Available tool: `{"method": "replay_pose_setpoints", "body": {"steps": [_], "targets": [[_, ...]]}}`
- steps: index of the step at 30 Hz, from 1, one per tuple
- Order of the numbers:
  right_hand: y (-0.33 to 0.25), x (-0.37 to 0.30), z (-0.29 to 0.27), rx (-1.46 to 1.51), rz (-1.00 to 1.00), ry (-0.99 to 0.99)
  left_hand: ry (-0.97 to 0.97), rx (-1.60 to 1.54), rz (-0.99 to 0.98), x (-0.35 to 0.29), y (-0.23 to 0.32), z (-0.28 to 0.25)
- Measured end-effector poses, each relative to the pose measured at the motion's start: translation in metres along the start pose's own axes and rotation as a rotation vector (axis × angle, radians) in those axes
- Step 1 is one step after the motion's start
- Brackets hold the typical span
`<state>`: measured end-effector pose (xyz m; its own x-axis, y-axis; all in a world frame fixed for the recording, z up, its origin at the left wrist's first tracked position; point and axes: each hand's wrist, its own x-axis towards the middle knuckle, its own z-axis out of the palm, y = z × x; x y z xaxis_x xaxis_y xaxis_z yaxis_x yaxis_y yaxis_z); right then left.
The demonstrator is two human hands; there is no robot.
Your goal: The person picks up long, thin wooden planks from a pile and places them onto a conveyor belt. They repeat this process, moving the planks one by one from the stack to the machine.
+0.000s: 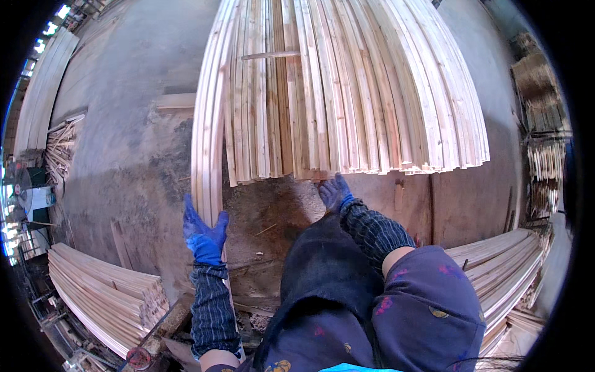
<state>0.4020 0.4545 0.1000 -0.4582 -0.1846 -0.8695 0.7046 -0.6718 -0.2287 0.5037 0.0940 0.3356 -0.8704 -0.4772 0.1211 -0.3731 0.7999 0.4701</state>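
Observation:
A long stack of pale wooden strips (353,93) lies ahead of me, its near ends roughly lined up. Along its left side runs a narrow bundle of wooden strips (207,149) reaching closer to me. My left hand (206,232), in a blue glove, spans the near end of this bundle, with the thumb on the right edge and the fingers on the left. My right hand (336,193), gloved too, is at the near ends of the main stack. Its fingers are partly spread and hold nothing visible. A short thin stick (271,56) lies across the stack.
More strips are piled at the lower left (111,297) and lower right (496,266). Long boards (43,93) and scrap wood (63,149) lie at the far left. Machinery (25,198) stands along the left rim. Stacked wood (542,105) lines the right side.

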Motion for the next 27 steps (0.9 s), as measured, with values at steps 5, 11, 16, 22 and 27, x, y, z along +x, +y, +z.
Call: {"method": "replay_pose_setpoints", "body": {"steps": [5,11,16,22,27], "targets": [[-0.025,0.068,-0.036,0.034,0.020,0.173,0.001,-0.045,-0.089,0.053,0.040,0.020],[-0.034,0.153,-0.047,0.273,-0.143,0.180,0.041,0.047,-0.038,0.114,0.066,0.052],[-0.032,0.179,-0.063,0.541,-0.097,0.201,0.147,0.167,0.042,0.139,0.110,0.072],[-0.037,0.164,-0.058,0.502,-0.069,0.258,0.224,0.129,0.224,0.111,0.137,0.172],[-0.034,0.162,-0.063,0.460,-0.081,0.242,-0.301,-0.607,-0.176,0.072,0.125,0.373]]}}
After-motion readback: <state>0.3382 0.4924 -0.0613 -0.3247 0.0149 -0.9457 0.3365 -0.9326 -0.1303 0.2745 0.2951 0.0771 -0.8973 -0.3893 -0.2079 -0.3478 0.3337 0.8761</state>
